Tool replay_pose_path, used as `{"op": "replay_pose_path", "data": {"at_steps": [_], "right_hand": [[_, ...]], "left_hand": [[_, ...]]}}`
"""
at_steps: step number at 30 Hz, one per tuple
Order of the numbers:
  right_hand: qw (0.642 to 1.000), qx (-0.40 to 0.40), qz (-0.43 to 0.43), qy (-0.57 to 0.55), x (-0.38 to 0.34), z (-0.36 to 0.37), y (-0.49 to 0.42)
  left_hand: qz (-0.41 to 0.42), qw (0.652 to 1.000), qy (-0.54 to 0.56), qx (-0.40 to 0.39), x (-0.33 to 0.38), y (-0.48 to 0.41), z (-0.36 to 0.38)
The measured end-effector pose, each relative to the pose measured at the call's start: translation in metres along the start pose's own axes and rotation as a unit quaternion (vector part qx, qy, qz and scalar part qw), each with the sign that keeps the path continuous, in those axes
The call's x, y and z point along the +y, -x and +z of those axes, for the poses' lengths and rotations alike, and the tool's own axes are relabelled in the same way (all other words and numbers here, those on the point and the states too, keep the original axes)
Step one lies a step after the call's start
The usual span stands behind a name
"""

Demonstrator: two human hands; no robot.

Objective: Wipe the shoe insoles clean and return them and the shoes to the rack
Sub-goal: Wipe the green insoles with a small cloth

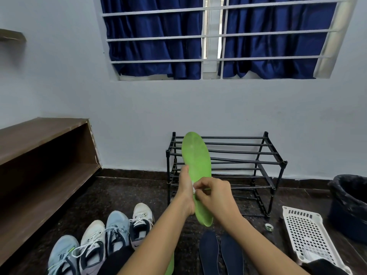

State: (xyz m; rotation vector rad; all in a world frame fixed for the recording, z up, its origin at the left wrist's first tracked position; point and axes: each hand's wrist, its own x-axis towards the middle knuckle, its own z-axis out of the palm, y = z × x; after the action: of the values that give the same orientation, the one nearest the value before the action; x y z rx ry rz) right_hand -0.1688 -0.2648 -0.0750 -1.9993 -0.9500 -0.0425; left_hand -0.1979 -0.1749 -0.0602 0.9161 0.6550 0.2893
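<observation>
Green insole [195, 165], smooth, elongated and faintly smudged near the toe, stands toe-up in front of the black tube rack [264, 155]; the left hand [185, 193] grips it at mid-length, and the right hand [213, 192] pinches a small white wipe [193, 188] against its face. Two dark blue insoles [209, 253] lie flat, side by side, on the speckled floor [129, 195] below, with four laced shoes [116, 229] in a row to the left. At right, a white perforated plastic basket [303, 225] holds a pale crumpled piece at its near end, and a bin [349, 205] is lined with a black bag, contents hidden.
</observation>
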Motion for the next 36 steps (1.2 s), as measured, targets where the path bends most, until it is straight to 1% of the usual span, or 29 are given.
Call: {"op": "replay_pose_path", "data": {"at_steps": [4,7,10,15,21,25,30,32,36], "right_hand": [[0.999,0.031,0.006,0.035,0.005,-0.006,-0.007],[0.998,0.04,0.022,0.04,0.006,-0.006,-0.007],[0.999,0.028,0.027,0.031,0.001,-0.004,-0.003],[1.0,-0.013,0.023,0.001,-0.008,-0.001,0.005],[1.0,-0.014,0.027,-0.006,-0.003,-0.004,0.0],[0.999,0.019,0.025,0.027,0.005,-0.004,-0.008],[0.998,0.052,0.034,0.032,0.005,-0.006,-0.01],[0.998,0.043,0.026,0.035,0.002,-0.006,-0.007],[1.0,-0.007,0.014,0.024,-0.003,-0.004,0.001]], "left_hand": [[-0.027,0.999,-0.018,-0.027,-0.01,0.005,0.008],[-0.034,0.999,-0.021,-0.029,-0.012,0.006,0.009],[-0.026,0.999,-0.026,-0.019,-0.008,0.002,0.005],[0.0,1.0,0.005,0.005,0.006,-0.004,-0.001],[0.017,1.0,-0.014,0.004,0.0,-0.006,0.0],[-0.002,0.998,-0.047,-0.031,-0.008,-0.002,0.004],[-0.004,0.998,-0.045,-0.047,-0.006,0.0,0.004],[0.002,0.998,-0.038,-0.042,-0.002,-0.001,0.002],[0.023,0.999,-0.005,-0.029,0.005,-0.003,-0.001]]}}
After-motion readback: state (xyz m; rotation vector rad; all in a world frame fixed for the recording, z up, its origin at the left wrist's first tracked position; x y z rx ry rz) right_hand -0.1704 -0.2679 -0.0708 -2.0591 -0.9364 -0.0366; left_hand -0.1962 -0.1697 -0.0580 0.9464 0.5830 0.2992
